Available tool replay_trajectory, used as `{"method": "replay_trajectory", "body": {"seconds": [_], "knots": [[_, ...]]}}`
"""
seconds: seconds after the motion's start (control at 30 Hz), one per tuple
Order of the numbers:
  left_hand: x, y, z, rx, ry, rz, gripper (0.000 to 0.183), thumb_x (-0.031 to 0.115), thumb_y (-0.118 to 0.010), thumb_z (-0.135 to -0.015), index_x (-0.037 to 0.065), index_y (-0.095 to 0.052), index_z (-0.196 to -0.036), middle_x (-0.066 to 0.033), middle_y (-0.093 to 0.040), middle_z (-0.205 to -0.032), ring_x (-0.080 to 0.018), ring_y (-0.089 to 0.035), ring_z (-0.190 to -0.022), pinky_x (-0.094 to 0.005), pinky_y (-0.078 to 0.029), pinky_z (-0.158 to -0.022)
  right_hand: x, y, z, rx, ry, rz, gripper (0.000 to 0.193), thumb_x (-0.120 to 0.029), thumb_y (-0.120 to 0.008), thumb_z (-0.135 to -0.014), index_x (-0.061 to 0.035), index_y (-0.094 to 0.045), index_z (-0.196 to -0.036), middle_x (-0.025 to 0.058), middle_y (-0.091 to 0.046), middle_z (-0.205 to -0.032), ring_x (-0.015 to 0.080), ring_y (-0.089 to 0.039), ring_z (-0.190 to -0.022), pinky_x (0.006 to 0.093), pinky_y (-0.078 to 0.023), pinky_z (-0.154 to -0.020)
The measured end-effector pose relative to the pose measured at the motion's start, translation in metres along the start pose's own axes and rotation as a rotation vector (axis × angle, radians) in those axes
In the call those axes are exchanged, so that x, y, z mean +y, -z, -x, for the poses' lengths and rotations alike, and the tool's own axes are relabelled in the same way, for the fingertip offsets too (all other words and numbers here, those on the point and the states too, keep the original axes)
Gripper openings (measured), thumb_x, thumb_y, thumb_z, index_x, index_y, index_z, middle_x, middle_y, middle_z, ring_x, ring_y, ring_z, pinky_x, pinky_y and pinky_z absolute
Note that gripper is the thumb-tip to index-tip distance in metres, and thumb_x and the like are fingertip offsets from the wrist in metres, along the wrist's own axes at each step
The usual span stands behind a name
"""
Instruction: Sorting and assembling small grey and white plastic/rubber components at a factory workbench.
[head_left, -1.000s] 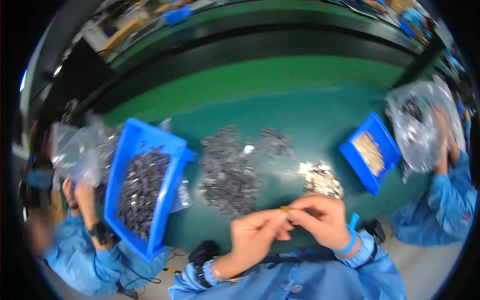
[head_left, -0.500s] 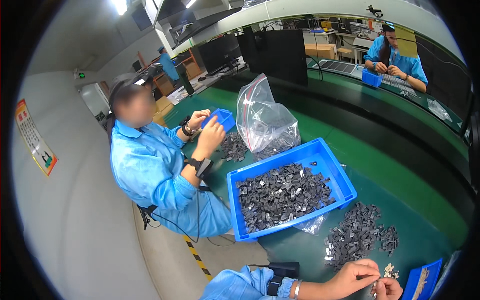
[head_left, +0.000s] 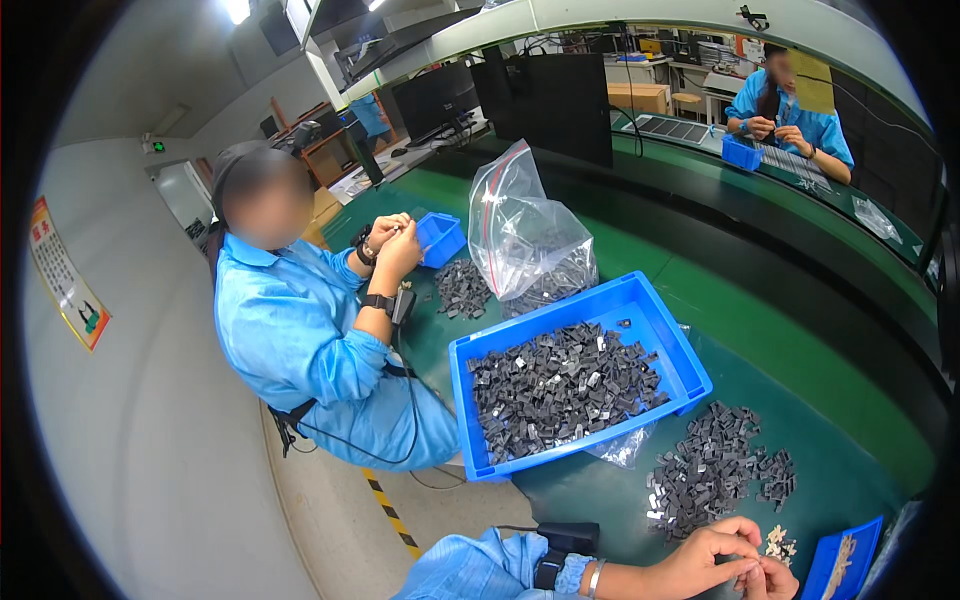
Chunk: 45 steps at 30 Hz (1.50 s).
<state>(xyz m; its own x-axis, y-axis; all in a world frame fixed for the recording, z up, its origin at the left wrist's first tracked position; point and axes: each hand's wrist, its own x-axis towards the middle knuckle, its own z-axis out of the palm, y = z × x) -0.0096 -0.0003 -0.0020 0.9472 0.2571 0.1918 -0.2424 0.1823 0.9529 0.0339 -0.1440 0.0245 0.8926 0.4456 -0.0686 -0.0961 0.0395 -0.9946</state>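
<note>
My left hand (head_left: 708, 556) and my right hand (head_left: 772, 578) meet at the lower right edge of the view, fingertips pinched together on a small part that is mostly hidden. A watch and a bracelet sit on my left wrist. Just beyond the hands lies a pile of small dark grey parts (head_left: 708, 476) on the green table (head_left: 800, 380). A few pale small parts (head_left: 778, 545) lie beside a small blue tray (head_left: 838, 566) to the right of my hands.
A large blue bin (head_left: 668, 338) full of dark parts stands left of the pile, with a clear plastic bag (head_left: 528, 240) behind it. A person in a blue coat (head_left: 300, 330) sits to the left, hands raised near another small blue tray (head_left: 440, 238). Another person (head_left: 790, 105) works at the far bench.
The view has swung from the table straight ahead toward the left, bringing the seated person and the large bin to the middle. My hands stay pinched together, now at the lower right.
</note>
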Motion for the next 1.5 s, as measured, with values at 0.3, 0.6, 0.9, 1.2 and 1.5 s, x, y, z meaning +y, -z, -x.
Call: {"method": "replay_trajectory", "body": {"seconds": [0.3, 0.6, 0.9, 1.2, 1.5], "knots": [[-0.008, -0.005, -0.009, -0.133, 0.037, 0.060, 0.014, 0.010, -0.059, -0.080, -0.001, -0.064, -0.088, -0.0098, -0.054, -0.103, -0.0147, -0.053, -0.092, -0.0271, -0.042, -0.080, -0.012, 0.002, 0.002, 0.100, 0.009, 0.155, 0.013, -0.003, -0.059, -0.081, 0.0070, -0.061, -0.088, 0.0079, -0.059, -0.077, 0.0132, -0.054, -0.069, 0.0228, -0.044, -0.064], [0.047, 0.040, -0.017, 0.138, -0.328, -0.451, 0.012, 0.010, -0.067, -0.072, 0.001, -0.062, -0.078, -0.0153, -0.052, -0.103, -0.0252, -0.050, -0.095, -0.0373, -0.040, -0.081, -0.078, 0.093, -0.019, 0.590, 0.540, 1.193, 0.007, 0.006, -0.060, -0.068, 0.0006, -0.058, -0.072, 0.0100, -0.055, -0.062, 0.0206, -0.054, -0.054, 0.0288, -0.042, -0.051], [0.053, 0.050, -0.001, -0.001, -0.852, -1.089, 0.015, 0.011, -0.070, -0.068, 0.013, -0.065, -0.081, -0.0018, -0.051, -0.090, -0.0198, -0.049, -0.086, -0.0403, -0.038, -0.084, -0.063, 0.134, -0.023, 0.502, 0.440, 1.351, 0.006, 0.004, -0.058, -0.071, 0.0010, -0.058, -0.076, 0.0134, -0.057, -0.075, 0.0277, -0.056, -0.066, 0.0337, -0.044, -0.058], [0.051, 0.060, 0.006, -0.142, -1.073, -1.214, 0.019, 0.013, -0.071, -0.064, 0.017, -0.066, -0.082, 0.0036, -0.051, -0.087, -0.0138, -0.048, -0.088, -0.0417, -0.033, -0.089, -0.050, 0.004, -0.041, -0.484, 0.362, 0.412, 0.010, -0.010, -0.064, -0.077, -0.0042, -0.060, -0.084, 0.0079, -0.055, -0.086, 0.0226, -0.052, -0.082, 0.0319, -0.041, -0.073], [0.045, 0.065, 0.012, -0.244, -1.084, -1.171, 0.018, 0.012, -0.069, -0.064, 0.017, -0.066, -0.081, 0.0033, -0.055, -0.088, -0.0127, -0.052, -0.087, -0.0424, -0.033, -0.089, -0.033, -0.010, -0.042, -0.651, 0.281, 0.379, 0.008, -0.012, -0.061, -0.079, -0.0057, -0.057, -0.080, 0.0061, -0.053, -0.084, 0.0227, -0.049, -0.082, 0.0330, -0.040, -0.072]]}}
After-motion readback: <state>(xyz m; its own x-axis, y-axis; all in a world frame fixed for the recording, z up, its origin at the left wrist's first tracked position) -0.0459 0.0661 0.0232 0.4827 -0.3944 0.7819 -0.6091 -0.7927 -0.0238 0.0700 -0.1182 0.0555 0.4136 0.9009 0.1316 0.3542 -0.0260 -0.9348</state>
